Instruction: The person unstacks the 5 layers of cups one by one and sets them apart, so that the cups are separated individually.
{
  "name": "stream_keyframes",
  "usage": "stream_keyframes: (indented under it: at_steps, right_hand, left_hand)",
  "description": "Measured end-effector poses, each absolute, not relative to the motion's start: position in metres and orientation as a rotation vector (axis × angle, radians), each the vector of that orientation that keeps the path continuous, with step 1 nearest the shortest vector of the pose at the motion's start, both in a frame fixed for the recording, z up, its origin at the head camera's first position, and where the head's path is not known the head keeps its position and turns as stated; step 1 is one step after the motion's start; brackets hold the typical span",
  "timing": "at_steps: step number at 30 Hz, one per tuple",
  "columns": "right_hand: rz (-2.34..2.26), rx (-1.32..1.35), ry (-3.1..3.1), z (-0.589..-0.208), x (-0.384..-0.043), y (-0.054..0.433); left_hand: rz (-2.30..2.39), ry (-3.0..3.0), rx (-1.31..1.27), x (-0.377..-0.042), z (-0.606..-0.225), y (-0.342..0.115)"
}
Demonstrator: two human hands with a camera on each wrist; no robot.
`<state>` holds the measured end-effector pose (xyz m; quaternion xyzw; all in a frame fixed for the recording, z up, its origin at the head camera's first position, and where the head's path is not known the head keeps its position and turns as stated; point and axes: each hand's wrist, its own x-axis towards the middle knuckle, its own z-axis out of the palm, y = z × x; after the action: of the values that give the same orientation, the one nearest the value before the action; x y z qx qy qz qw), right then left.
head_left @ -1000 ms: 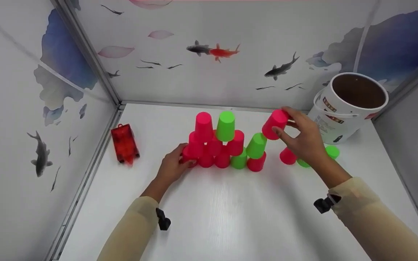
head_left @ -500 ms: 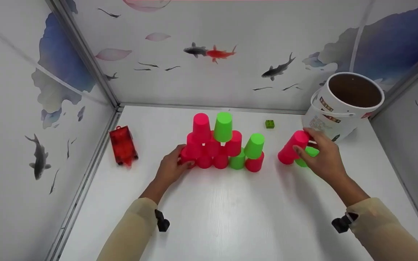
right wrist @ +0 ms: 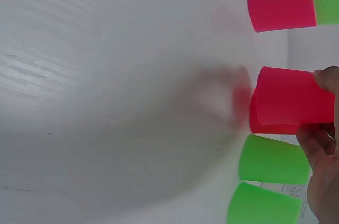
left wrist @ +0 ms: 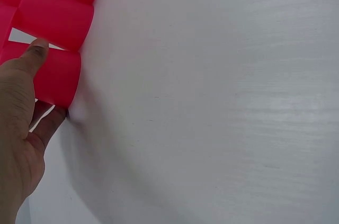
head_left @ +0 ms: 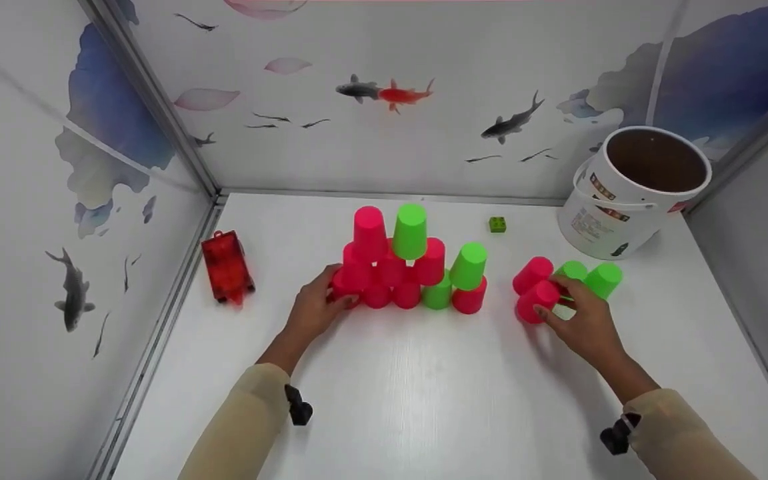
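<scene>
My right hand [head_left: 584,320] grips a red cup [right wrist: 296,97] upside down, thumb on one side and fingers on the other. Right behind it stands another red cup [head_left: 532,273], with two green cups [head_left: 604,280] to its right. My left hand [head_left: 317,303] holds the leftmost red cup [left wrist: 58,75] of the bottom row between thumb and fingers. That row carries a tiered stack of inverted cups, mostly red. On top sit a red cup [head_left: 370,233] and a green cup [head_left: 411,231]. At the stack's right end a green cup [head_left: 469,265] rests on a red cup [head_left: 469,297].
A white bucket [head_left: 591,227] with a dark inside stands at the back right. Near the back wall lies a small green block [head_left: 497,225]. A red toy vehicle [head_left: 227,267] is at the left of the white table [head_left: 384,400].
My right hand has carried its red cup from beside the stack's upper right, rightward and down to in front of the loose cups. The left hand has stayed at the stack.
</scene>
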<state>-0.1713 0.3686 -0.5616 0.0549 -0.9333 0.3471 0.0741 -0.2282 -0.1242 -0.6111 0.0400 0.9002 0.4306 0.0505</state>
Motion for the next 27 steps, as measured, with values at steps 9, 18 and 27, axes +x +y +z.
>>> stream_keyframes:
  at_steps: [9, 18, 27]
  right_hand:
    - [1.107, 0.093, -2.885, -0.575, -0.167, 0.373]
    - [1.143, 0.072, -2.942, -0.573, -0.170, 0.375]
    - [1.181, 0.066, -2.960, -0.571, -0.171, 0.376]
  left_hand:
    - [1.279, 2.744, 0.106, -0.228, -0.613, -0.123]
    - [1.287, 2.735, 0.125, -0.229, -0.609, -0.125]
    - [1.283, 2.742, 0.162, -0.228, -0.613, -0.126]
